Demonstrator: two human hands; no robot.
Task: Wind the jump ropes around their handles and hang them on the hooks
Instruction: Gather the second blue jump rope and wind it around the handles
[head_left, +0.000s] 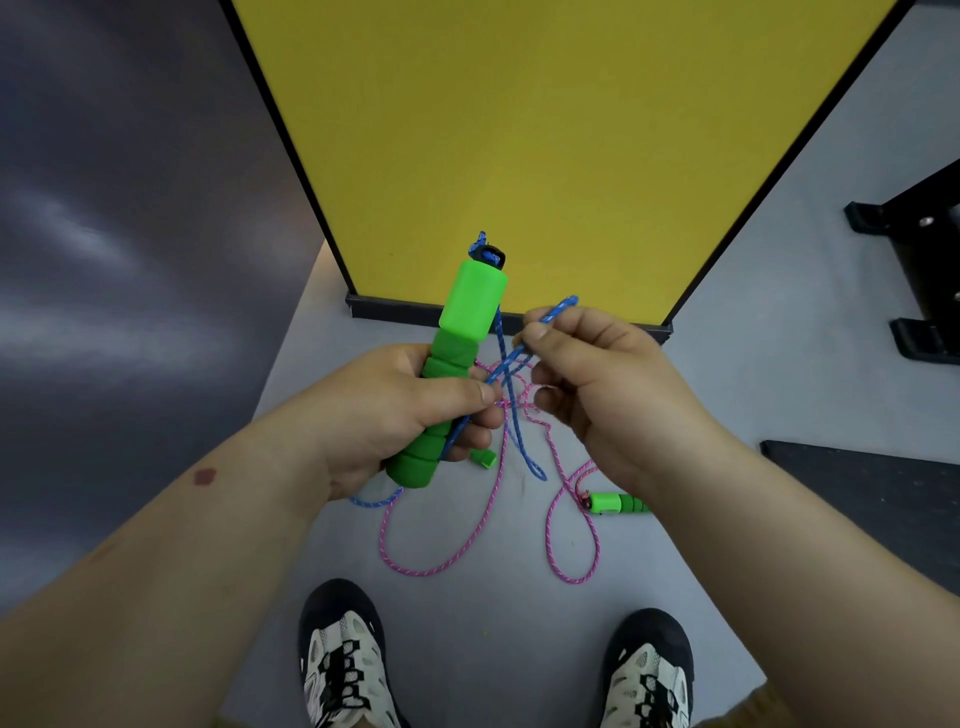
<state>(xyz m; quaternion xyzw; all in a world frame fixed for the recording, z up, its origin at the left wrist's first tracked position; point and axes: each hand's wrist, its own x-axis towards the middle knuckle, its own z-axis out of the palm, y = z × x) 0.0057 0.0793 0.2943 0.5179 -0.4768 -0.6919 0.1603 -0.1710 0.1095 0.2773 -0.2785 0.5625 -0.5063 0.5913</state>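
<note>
green handle (451, 364) gripped by left hand (395, 410) | right hand (597, 384) pinches blue rope (511, 415) | pink rope (467, 545) on floor (727, 364)

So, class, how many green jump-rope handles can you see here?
2 clear: one green handle gripped in the left hand, another handle lying on the floor. Others may be hidden.

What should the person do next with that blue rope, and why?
Probably carry the blue rope around the green handle for a first turn. The left hand grips the handle upright, the right hand pinches a loop beside it, and no turns show on the handle's visible part; slack hangs below.
</note>
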